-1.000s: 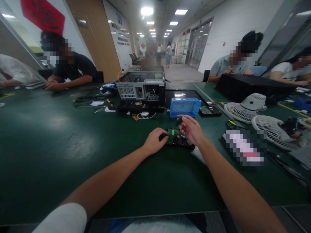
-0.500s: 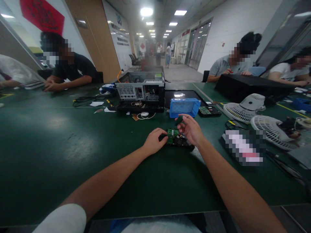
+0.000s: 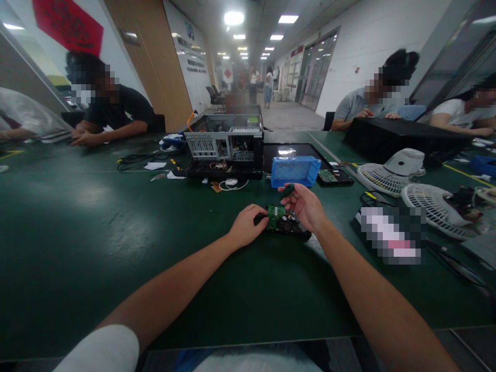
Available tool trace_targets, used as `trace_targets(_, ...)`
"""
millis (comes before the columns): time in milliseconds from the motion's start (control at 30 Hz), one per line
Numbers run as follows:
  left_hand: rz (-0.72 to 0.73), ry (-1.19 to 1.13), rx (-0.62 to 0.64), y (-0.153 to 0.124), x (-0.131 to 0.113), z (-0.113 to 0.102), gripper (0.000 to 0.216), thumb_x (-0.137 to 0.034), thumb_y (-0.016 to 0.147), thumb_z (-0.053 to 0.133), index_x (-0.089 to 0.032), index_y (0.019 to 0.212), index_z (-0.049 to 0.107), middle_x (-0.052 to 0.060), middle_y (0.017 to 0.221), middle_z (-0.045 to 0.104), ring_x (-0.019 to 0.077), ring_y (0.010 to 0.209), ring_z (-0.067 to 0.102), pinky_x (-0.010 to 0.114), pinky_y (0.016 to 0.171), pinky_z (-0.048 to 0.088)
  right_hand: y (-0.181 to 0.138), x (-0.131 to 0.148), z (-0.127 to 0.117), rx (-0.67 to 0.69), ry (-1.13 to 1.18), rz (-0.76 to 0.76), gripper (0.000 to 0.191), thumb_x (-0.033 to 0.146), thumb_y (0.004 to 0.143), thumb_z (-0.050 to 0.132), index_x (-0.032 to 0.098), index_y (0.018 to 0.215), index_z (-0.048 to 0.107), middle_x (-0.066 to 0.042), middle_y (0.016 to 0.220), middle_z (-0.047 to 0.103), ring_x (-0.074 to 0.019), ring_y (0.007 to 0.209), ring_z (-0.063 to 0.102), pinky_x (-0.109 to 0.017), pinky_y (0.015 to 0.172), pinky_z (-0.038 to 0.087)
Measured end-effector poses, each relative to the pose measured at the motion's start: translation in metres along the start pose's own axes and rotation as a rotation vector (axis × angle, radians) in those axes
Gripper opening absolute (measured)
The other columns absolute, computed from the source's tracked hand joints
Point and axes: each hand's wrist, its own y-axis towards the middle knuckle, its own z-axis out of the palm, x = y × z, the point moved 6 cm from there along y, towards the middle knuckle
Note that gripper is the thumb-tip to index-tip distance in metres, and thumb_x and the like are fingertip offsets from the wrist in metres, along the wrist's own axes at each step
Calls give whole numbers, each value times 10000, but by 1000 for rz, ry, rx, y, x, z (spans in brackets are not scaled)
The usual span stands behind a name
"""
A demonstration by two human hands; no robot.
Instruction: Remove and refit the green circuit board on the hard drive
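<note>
A black hard drive point(image 3: 289, 226) with a green circuit board on top lies on the green table in front of me. My left hand point(image 3: 245, 225) is curled against the drive's left end, fingers closed on its edge. My right hand point(image 3: 305, 205) hovers over the drive's right side and pinches a dark green screwdriver handle point(image 3: 287, 191) that stands upright above the board.
Behind the drive are a blue plastic bin point(image 3: 294, 171), an open computer case point(image 3: 226, 145), a black side panel point(image 3: 293, 152) and a second circuit board point(image 3: 334, 177). Two white fans point(image 3: 391, 171) lie to the right. Other people sit at the table's left and right.
My right hand has turned slightly on the screwdriver handle, fingers shifting around it. My left hand and the drive have stayed put.
</note>
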Motion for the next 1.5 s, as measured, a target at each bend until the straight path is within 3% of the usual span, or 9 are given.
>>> trace_targets(367,-3,1,3,0,3,3,151,-220,898,646,-222,1042,691,47,1037,676,222,1007,641,385,909,528,0,2,-2,-21,-29,-8,320,476,813,736,272,1054,685,-23,1072,726,-110,657,603,-234,509,425)
trace_targets(900,-18,4,11,0,2,1,145,-228,907,637,-225,1041,692,47,1031,676,224,986,643,386,881,536,0,1,-2,-17,15,-19,278,415,804,767,262,1024,695,-33,1100,736,-130,712,654,-277,645,540)
trace_targets(1233,8,5,3,0,1,3,138,-211,902,633,-223,1030,684,47,1023,682,225,1001,644,391,917,527,-1,3,-4,-45,-54,-42,374,412,793,779,285,1140,722,5,886,691,-99,635,599,-217,496,414)
trace_targets(1367,11,-2,1,0,1,2,144,-206,900,634,-226,1033,686,44,1016,683,221,990,648,384,903,533,0,3,-4,-34,-68,-53,317,412,780,791,275,1061,738,-19,1027,718,-101,649,611,-229,499,435)
trace_targets(1500,-1,4,0,0,2,3,144,-210,899,639,-226,1033,687,44,1019,681,223,996,646,386,907,529,0,3,-3,-36,-38,-50,302,410,786,794,272,1041,711,-33,1107,730,-129,715,673,-259,599,523)
